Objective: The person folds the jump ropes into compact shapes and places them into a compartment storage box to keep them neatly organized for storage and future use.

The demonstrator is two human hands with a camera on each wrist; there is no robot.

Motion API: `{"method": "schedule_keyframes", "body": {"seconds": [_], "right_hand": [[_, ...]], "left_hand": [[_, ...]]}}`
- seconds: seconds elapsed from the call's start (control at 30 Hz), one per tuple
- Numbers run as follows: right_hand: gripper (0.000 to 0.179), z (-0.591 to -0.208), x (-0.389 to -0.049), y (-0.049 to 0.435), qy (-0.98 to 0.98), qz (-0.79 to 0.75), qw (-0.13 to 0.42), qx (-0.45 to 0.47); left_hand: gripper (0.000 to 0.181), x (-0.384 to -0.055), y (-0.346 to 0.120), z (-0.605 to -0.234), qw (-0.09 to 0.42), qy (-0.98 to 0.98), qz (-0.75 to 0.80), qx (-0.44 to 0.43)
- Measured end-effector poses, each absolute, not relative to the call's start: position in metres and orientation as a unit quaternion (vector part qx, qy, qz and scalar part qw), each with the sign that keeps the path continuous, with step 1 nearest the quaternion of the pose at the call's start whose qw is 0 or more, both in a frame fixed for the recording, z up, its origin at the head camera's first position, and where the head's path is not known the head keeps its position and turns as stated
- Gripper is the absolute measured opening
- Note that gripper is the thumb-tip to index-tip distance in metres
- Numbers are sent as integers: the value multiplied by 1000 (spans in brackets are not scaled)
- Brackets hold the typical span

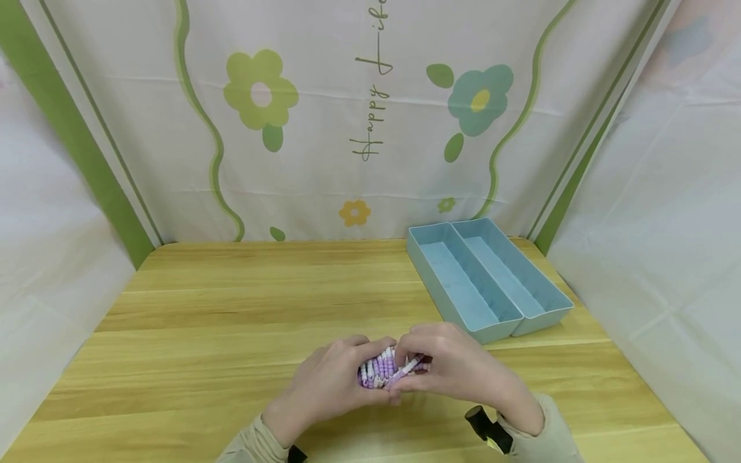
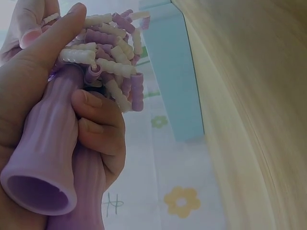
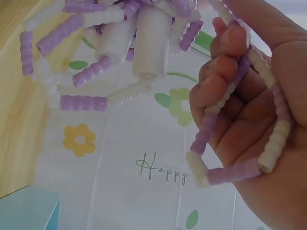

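A jump rope [image 1: 377, 369] of purple and white beads is bunched up between my two hands. My left hand [image 1: 330, 379] grips its two purple handles [image 2: 45, 143], flared at their hollow ends, together with part of the bundle. The fingers [image 2: 103, 122] are curled round them in the left wrist view. My right hand [image 1: 454, 363] pinches a strand at the bundle's right side. A loop of beads [image 3: 235, 173] hangs across its palm in the right wrist view. Two pale tubes [image 3: 152, 45] show among the beads there.
Two long light-blue bins [image 1: 457, 283] stand side by side at the back right of the wooden table [image 1: 231, 321]. A white curtain [image 1: 324, 154] with flowers and lettering closes off the back, and white cloth hangs on both sides.
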State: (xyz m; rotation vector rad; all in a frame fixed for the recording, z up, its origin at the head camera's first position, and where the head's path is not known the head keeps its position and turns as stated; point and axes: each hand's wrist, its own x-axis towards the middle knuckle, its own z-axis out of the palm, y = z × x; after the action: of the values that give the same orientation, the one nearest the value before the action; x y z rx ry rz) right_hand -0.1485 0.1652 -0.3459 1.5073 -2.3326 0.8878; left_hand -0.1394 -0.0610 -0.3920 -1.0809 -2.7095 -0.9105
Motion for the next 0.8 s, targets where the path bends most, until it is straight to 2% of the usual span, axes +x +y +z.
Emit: {"method": "schedule_keyframes", "body": {"seconds": [0.23,0.5,0.8], "right_hand": [[24,-343,-152,172,-765,353,76,533],[25,-341,-155,174,-753,378,82,533],[25,-348,-163,175,-749,405,96,515]], "left_hand": [[73,-140,-62,-391,28,-888,-294,-353],[70,-140,-63,-390,23,-875,-304,-378],[73,-140,-64,-389,54,-871,-280,-401]]}}
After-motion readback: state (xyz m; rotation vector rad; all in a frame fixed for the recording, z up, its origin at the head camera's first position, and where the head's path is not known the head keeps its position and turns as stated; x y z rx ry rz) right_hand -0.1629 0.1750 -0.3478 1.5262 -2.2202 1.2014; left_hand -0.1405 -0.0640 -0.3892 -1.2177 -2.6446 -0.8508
